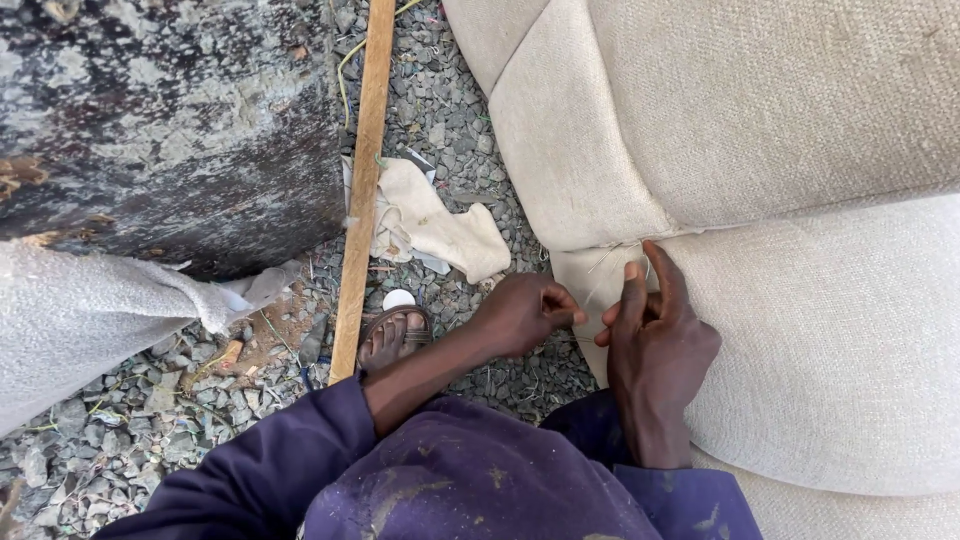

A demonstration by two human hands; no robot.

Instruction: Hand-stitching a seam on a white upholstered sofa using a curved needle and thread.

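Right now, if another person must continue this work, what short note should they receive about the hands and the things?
Left hand: fingers pinched closed at the corner of the beige cushion, apparently on a thin thread; the thread is too fine to be certain.
Right hand: rests against the same corner, index finger pointing up along the seam, other fingers curled.
Things: a second cushion lies above the first. A wooden stick, a piece of cloth and a sandalled foot are on the gravel.
Done: the corner looks gathered.
Left: I cannot tell how much seam stays open.
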